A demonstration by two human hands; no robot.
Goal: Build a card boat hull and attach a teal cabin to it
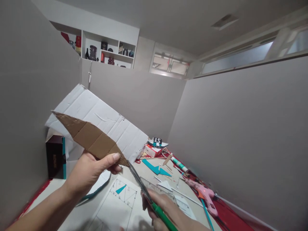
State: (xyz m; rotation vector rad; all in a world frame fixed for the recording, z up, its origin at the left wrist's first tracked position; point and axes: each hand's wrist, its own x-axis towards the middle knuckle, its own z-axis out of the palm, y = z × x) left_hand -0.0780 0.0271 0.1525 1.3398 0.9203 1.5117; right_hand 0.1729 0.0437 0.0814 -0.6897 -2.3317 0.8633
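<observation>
Left hand (90, 168) fingers pinch brown cardboard (93, 138); right hand (165, 203), at four o'clock, grasps green-handled scissors (147, 194).

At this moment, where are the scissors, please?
In the head view, the scissors are low, near the middle, in the right hand, with their blades at the lower right end of the brown cardboard in the left hand.

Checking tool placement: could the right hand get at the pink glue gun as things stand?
Probably not at once: the right hand holds green-handled scissors, though nothing large seems to block its way to the pink glue gun.
</observation>
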